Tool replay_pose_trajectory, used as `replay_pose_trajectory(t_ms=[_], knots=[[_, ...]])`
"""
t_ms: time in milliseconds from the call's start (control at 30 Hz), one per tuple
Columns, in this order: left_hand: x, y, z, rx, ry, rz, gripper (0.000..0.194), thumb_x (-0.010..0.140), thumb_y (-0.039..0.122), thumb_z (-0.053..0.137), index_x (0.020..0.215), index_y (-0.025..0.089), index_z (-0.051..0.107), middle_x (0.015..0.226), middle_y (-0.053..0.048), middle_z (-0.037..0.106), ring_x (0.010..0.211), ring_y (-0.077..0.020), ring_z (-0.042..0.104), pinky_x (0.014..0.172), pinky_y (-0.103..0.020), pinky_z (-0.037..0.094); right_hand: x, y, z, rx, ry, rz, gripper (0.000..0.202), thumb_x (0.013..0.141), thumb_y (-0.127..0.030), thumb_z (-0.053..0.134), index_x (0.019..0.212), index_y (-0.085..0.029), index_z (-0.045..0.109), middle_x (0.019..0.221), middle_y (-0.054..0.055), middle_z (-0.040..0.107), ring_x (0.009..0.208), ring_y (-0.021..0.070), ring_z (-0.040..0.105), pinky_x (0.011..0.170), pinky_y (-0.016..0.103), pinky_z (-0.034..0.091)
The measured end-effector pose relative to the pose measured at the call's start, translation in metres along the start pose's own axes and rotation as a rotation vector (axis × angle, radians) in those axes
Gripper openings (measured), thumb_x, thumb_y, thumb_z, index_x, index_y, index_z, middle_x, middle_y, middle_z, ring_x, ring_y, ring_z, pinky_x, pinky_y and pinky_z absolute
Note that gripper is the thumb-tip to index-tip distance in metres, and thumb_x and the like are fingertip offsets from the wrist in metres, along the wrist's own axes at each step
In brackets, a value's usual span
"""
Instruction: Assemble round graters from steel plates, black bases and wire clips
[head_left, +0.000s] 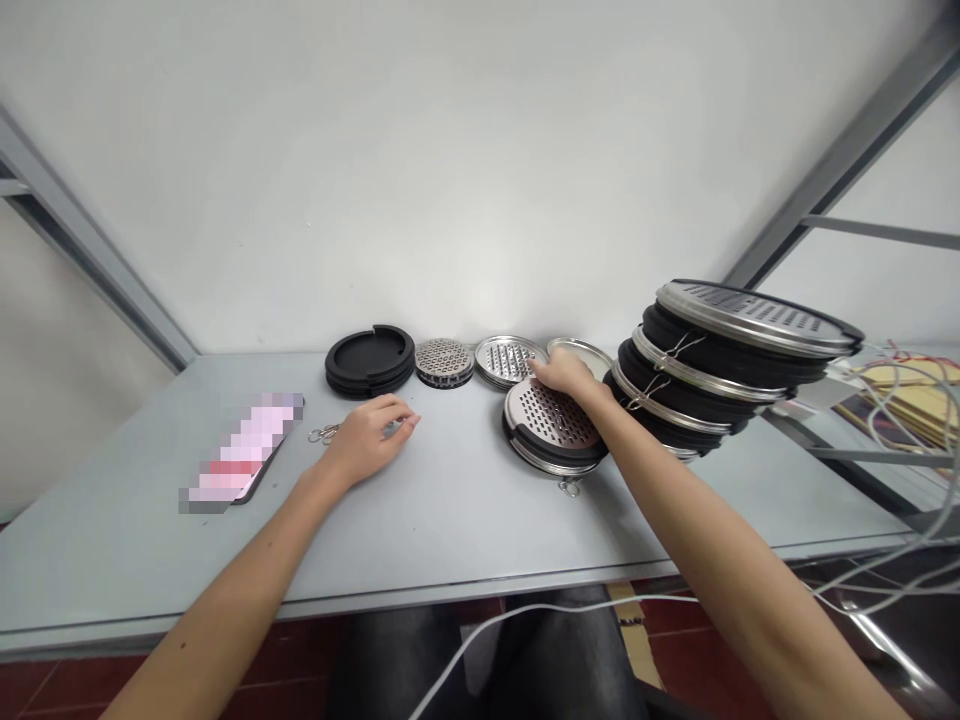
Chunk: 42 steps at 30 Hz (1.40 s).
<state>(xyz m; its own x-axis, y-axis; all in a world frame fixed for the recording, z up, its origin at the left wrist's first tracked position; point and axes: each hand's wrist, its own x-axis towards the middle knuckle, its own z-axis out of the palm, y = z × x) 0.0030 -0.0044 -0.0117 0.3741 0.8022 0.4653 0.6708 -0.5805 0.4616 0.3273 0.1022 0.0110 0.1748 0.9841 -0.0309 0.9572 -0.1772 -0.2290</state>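
My left hand (pixel 371 440) rests low over the table, fingers loosely curved and thumb apart, with nothing visible in it. Beside its wrist lie small wire clasps (pixel 325 433). My right hand (pixel 568 374) is closed at the far edge of a round grater (pixel 553 415), a perforated metal disc in a black rim with a silver ring underneath; some fingers are hidden. A wire clasp (pixel 570 488) shows at its near side. Behind are slotted metal grater discs (pixel 510 358), a silver ring (pixel 581 350), and a stack of perforated discs (pixel 444 362).
Black round bases (pixel 370 360) are stacked at the back left. A tall, leaning stack of assembled graters (pixel 712 370) stands right of my right forearm. A phone (pixel 244 455) with a blurred screen lies at left. White cables (pixel 900 560) hang at the right.
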Motion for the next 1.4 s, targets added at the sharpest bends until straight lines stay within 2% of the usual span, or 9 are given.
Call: replay_pose_trajectory(t_ms=[167, 533, 633, 767, 867, 1033, 1200, 1300, 1400], knots=[[-0.001, -0.001, 0.001, 0.002, -0.009, 0.007, 0.025, 0.095, 0.034, 0.049, 0.083, 0.02, 0.066, 0.088, -0.004, 0.066, 0.08, -0.0174, 0.061, 0.074, -0.029, 0.047, -0.005, -0.003, 0.0, -0.003, 0.041, 0.011, 0.054, 0.091, -0.049, 0.045, 0.119, -0.005, 0.062, 0.117, 0.025, 0.066, 0.112, 0.0352, 0.062, 0.088, 0.038, 0.048], [0.0, 0.002, -0.001, 0.006, -0.018, -0.003, 0.028, 0.095, 0.036, 0.048, 0.082, 0.02, 0.067, 0.089, -0.004, 0.067, 0.08, -0.0177, 0.062, 0.074, -0.03, 0.048, -0.007, -0.004, 0.0, -0.003, 0.092, 0.004, 0.049, 0.09, -0.043, 0.045, 0.113, -0.004, 0.066, 0.112, 0.025, 0.068, 0.107, 0.0348, 0.064, 0.085, 0.037, 0.048], [0.0, 0.003, -0.001, 0.009, -0.023, -0.003, 0.029, 0.095, 0.036, 0.047, 0.082, 0.02, 0.068, 0.089, -0.004, 0.067, 0.08, -0.0177, 0.062, 0.075, -0.03, 0.048, -0.007, -0.004, -0.002, 0.001, 0.185, 0.013, 0.045, 0.091, -0.037, 0.044, 0.108, -0.004, 0.068, 0.112, 0.025, 0.068, 0.106, 0.0337, 0.063, 0.085, 0.036, 0.048], [0.0, 0.002, -0.001, 0.011, -0.03, -0.01, 0.029, 0.095, 0.036, 0.047, 0.082, 0.02, 0.067, 0.089, -0.004, 0.067, 0.08, -0.0175, 0.062, 0.074, -0.029, 0.048, -0.007, 0.0, -0.003, 0.079, 0.359, -0.021, 0.033, 0.089, -0.021, 0.042, 0.105, -0.008, 0.068, 0.11, 0.02, 0.068, 0.101, 0.0298, 0.064, 0.085, 0.035, 0.047], [0.0, 0.001, 0.0, 0.017, -0.037, -0.015, 0.028, 0.095, 0.036, 0.047, 0.082, 0.02, 0.066, 0.09, -0.004, 0.067, 0.08, -0.0175, 0.062, 0.074, -0.029, 0.048, -0.009, 0.002, -0.004, 0.153, 0.504, -0.118, 0.034, 0.087, -0.012, 0.039, 0.108, -0.011, 0.066, 0.112, 0.016, 0.067, 0.1, 0.0276, 0.063, 0.087, 0.035, 0.046], [-0.001, 0.001, 0.0, 0.002, -0.031, -0.009, 0.023, 0.095, 0.034, 0.048, 0.091, 0.021, 0.066, 0.091, -0.003, 0.068, 0.083, -0.0177, 0.063, 0.074, -0.029, 0.048, -0.021, -0.006, -0.012, 0.221, 0.704, -0.244, 0.039, 0.089, -0.012, 0.037, 0.123, -0.012, 0.057, 0.113, 0.016, 0.065, 0.102, 0.0289, 0.061, 0.087, 0.039, 0.048], [-0.002, -0.003, 0.002, 0.007, 0.017, -0.007, 0.022, 0.094, 0.033, 0.049, 0.104, 0.02, 0.063, 0.098, -0.005, 0.066, 0.084, -0.0175, 0.063, 0.077, -0.03, 0.05, -0.054, -0.033, -0.023, 0.289, 0.783, -0.576, 0.041, 0.095, -0.015, 0.035, 0.132, -0.019, 0.054, 0.121, 0.013, 0.062, 0.106, 0.0257, 0.06, 0.092, 0.039, 0.049], [-0.001, -0.005, 0.003, 0.014, 0.081, -0.016, 0.033, 0.092, 0.034, 0.052, 0.121, 0.019, 0.055, 0.103, -0.006, 0.064, 0.086, -0.0179, 0.062, 0.08, -0.032, 0.051, -0.084, -0.055, -0.015, 0.338, 0.789, -0.779, 0.042, 0.094, -0.013, 0.037, 0.13, -0.024, 0.056, 0.118, 0.011, 0.063, 0.105, 0.0237, 0.06, 0.088, 0.036, 0.051], [0.001, -0.005, 0.002, 0.015, 0.107, -0.07, 0.048, 0.09, 0.034, 0.054, 0.135, 0.02, 0.043, 0.104, -0.006, 0.064, 0.089, -0.0188, 0.062, 0.078, -0.032, 0.052, -0.108, -0.074, 0.01, 0.386, 0.859, -0.927, 0.042, 0.092, -0.008, 0.038, 0.125, -0.025, 0.06, 0.108, 0.01, 0.066, 0.102, 0.0221, 0.061, 0.087, 0.037, 0.052]])
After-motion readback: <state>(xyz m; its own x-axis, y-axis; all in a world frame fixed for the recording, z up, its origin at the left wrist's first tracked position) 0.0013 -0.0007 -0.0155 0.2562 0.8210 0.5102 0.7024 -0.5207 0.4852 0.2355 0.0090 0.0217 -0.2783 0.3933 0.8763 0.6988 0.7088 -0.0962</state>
